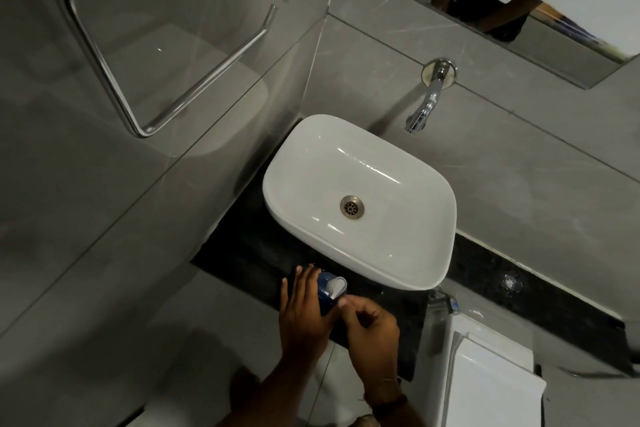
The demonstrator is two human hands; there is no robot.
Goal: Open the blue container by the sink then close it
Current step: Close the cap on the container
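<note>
Left hand [304, 308] wraps the blue container [327, 289] on the black counter [242, 253] beside the sink [360, 204]; right hand [372, 326] curls in, fingertips pinching its white cap [337, 286].

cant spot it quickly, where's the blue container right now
In the head view it is low and centre: the blue container sits over the black counter just in front of the white sink, gripped by the left hand.

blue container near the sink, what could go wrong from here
1. The small blue container with the white cap is tilted in the left hand over the black stone counter; contents might spill.
2. The right hand works the cap with its fingertips only, so it could slip toward the white ceramic basin.
</note>
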